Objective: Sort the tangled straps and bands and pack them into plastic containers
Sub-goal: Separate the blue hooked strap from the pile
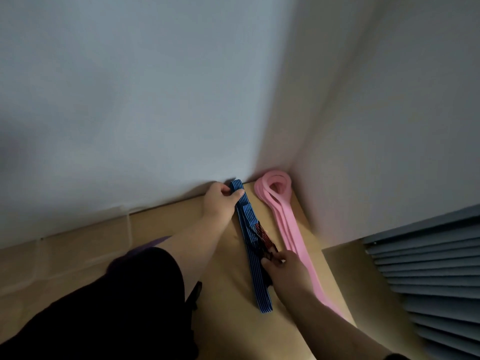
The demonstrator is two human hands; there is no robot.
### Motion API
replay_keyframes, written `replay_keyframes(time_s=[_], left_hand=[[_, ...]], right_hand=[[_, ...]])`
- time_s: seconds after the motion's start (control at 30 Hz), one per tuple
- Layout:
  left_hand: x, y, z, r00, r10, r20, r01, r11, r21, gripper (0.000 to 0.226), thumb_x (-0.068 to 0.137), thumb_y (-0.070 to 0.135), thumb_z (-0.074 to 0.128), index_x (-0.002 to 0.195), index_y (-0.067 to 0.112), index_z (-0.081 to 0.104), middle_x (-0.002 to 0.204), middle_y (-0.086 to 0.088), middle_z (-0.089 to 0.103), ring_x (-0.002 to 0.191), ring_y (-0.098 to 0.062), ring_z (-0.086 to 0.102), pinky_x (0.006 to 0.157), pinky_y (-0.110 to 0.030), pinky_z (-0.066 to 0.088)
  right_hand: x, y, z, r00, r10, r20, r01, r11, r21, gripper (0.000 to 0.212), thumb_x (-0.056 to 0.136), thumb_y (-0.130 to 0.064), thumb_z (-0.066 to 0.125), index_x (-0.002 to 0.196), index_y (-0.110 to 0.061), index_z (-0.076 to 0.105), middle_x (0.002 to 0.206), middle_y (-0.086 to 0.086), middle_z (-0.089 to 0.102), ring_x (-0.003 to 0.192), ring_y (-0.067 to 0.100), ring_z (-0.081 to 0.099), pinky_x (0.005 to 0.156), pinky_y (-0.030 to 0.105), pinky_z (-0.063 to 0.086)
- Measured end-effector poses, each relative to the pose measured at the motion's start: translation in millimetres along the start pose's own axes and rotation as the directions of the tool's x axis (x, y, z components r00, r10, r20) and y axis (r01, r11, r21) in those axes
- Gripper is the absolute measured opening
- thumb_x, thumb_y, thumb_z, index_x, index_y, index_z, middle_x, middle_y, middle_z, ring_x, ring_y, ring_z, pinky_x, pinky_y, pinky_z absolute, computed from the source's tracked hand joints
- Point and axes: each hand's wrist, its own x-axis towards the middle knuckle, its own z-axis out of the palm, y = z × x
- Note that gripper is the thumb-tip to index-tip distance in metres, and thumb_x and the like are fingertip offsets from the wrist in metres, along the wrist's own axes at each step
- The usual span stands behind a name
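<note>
A blue striped strap (255, 279) lies stretched along the tan table, running from the wall toward me. My left hand (220, 201) pinches its far end against the wall. A red-and-black strap (262, 236) is tangled with the blue one near its middle. My right hand (284, 266) grips that red-and-black strap where the two cross. To the right, a pink band (288, 229) lies folded in several long loops in the corner, apart from both hands.
The tan table (226, 294) ends at a white wall behind and a white wall on the right. A clear plastic container (85, 237) stands at the left against the wall. Grey slatted blinds (428, 268) hang at the right. My dark sleeve (117, 307) covers the lower left.
</note>
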Motion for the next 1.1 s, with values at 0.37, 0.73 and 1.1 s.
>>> replay_keyframes(time_s=[0.37, 0.73, 1.1], left_hand=[[-34, -8, -24, 0.999, 0.034, 0.025, -0.034, 0.999, 0.004, 0.025, 0.084, 0.048, 0.072, 0.081, 0.029, 0.056, 0.089, 0.002, 0.068, 0.087, -0.026, 0.069, 0.084, -0.043, 0.057], [-153, -36, -65, 0.999, -0.037, -0.022, 0.034, 0.994, -0.104, 0.002, 0.094, 0.022, 0.064, 0.092, 0.023, 0.063, 0.084, -0.005, 0.072, 0.081, -0.026, 0.070, 0.085, -0.046, 0.059], [-204, -68, -56, 0.990, -0.111, 0.082, 0.123, 0.980, -0.156, 0.010, 0.089, 0.007, 0.062, 0.089, 0.016, 0.065, 0.081, -0.010, 0.068, 0.072, -0.026, 0.065, 0.077, -0.047, 0.060]], right_hand=[[-21, 16, -5, 1.000, 0.002, 0.011, -0.002, 1.000, -0.004, 0.016, 0.093, -0.040, 0.066, 0.104, -0.031, 0.059, 0.085, -0.004, 0.069, 0.069, 0.010, 0.066, 0.049, 0.021, 0.048], [-81, 43, -12, 0.987, -0.144, 0.073, 0.148, 0.988, -0.047, 0.021, 0.091, -0.026, 0.066, 0.111, -0.025, 0.059, 0.087, -0.002, 0.069, 0.074, 0.017, 0.070, 0.072, 0.039, 0.063], [-79, 32, -22, 0.950, -0.313, -0.002, 0.305, 0.928, -0.213, 0.032, 0.099, -0.013, 0.050, 0.130, -0.019, 0.060, 0.102, -0.005, 0.061, 0.073, 0.001, 0.054, 0.055, 0.013, 0.042]])
